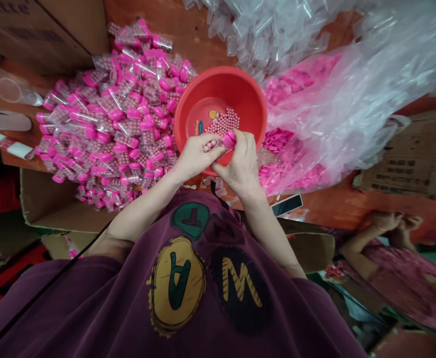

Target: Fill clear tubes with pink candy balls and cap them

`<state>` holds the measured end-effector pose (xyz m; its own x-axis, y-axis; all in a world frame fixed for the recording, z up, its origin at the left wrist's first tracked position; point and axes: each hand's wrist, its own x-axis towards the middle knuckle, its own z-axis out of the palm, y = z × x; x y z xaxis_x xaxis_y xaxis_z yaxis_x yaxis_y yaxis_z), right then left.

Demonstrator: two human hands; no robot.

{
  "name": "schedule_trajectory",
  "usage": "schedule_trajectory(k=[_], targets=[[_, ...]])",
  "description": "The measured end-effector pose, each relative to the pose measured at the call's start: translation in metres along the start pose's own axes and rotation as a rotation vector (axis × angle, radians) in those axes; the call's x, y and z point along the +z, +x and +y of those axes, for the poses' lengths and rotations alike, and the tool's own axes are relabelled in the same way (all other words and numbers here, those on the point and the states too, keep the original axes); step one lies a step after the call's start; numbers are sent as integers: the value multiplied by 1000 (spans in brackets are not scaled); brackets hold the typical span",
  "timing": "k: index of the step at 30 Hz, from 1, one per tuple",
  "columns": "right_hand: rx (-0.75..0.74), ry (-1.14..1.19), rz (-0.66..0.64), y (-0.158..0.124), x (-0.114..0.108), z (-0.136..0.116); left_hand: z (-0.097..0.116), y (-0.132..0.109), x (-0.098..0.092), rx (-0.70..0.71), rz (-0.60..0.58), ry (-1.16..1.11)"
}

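My left hand is closed around a small clear plastic container with pink beads inside. A bright pink cap is at the container's end, pinched by the fingers of my right hand. Whether the cap is fully seated I cannot tell. Both hands are over the near side of a red plastic bowl. Loose pink beads lie on the bowl's bottom, partly hidden by my hands.
Left of the bowl lies a large heap of capped bead containers. Clear empty containers are piled behind. Right are pink caps and plastic bagging. A phone lies at the table edge. Another person's hands are at far right.
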<state>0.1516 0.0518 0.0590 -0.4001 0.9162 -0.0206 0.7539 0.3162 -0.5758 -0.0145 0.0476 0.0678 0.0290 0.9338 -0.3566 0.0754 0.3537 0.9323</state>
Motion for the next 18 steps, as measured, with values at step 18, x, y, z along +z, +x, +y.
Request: schedule_trajectory(k=[18], targets=[[68, 592, -37, 11, -13, 0, -31, -1, -11, -171, -15, -367]])
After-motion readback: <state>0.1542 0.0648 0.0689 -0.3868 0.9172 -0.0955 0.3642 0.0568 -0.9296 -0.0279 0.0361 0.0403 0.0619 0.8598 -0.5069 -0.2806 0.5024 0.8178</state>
